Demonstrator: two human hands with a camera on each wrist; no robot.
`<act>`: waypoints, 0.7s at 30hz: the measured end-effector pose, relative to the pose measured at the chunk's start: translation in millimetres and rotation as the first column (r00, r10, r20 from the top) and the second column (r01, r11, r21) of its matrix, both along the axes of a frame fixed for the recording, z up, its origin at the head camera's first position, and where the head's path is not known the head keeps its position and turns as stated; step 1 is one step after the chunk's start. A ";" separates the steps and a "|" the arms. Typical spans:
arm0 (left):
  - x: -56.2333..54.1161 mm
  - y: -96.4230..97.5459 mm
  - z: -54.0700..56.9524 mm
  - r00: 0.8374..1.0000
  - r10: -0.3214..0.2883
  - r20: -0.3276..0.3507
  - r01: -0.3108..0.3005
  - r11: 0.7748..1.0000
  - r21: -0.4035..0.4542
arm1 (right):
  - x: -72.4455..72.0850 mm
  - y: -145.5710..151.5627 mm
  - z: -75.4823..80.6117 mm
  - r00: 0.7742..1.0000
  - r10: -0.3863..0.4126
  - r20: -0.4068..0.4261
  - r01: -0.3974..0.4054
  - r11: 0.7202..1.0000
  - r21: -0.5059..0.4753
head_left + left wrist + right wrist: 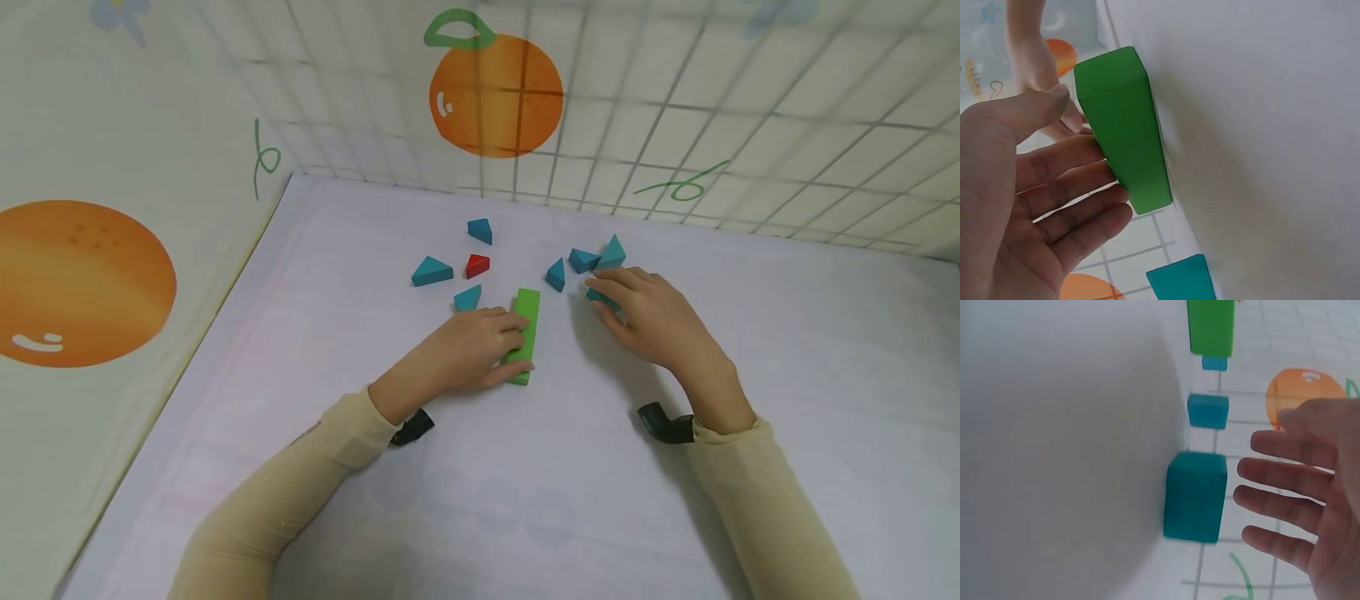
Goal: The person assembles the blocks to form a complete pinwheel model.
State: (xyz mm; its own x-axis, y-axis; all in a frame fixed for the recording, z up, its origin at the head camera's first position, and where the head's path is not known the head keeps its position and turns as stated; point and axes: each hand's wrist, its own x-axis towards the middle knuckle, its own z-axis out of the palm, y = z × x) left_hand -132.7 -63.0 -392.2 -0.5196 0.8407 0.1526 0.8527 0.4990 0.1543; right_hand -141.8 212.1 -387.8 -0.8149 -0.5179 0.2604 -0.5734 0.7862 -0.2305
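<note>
My left hand (474,350) is at the left side of a long green block (528,307) that lies lengthwise on the table. In the left wrist view a seam crosses the green block (1122,125); the fingers are loosely extended against its side and the thumb is beside its near end. Over a teal block (601,297) my right hand (651,321) hovers, fingers spread. The right wrist view shows a gap between those fingers and the nearest teal block (1195,499).
Left of the green block lie a red triangular block (477,266) and a few teal ones, including a larger triangle (432,272). More teal triangles (556,275) lie near my right hand. A grid-patterned wall (645,108) rises behind the table (360,225).
</note>
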 end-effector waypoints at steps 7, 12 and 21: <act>1.4 1.5 -0.9 1.000 0.002 -0.030 -0.003 1.000 -0.012 | -12.8 -22.7 5.7 0.995 -0.036 0.090 0.031 0.998 0.049; 2.5 1.8 -2.6 0.999 -0.011 -0.046 0.011 1.000 0.007 | -17.9 -32.2 3.4 0.994 -0.051 0.102 0.045 0.997 0.058; 1.0 0.6 -2.4 0.996 -0.018 -0.090 0.018 1.000 -0.003 | -21.8 -36.0 -6.6 0.989 -0.030 0.146 0.018 0.997 0.079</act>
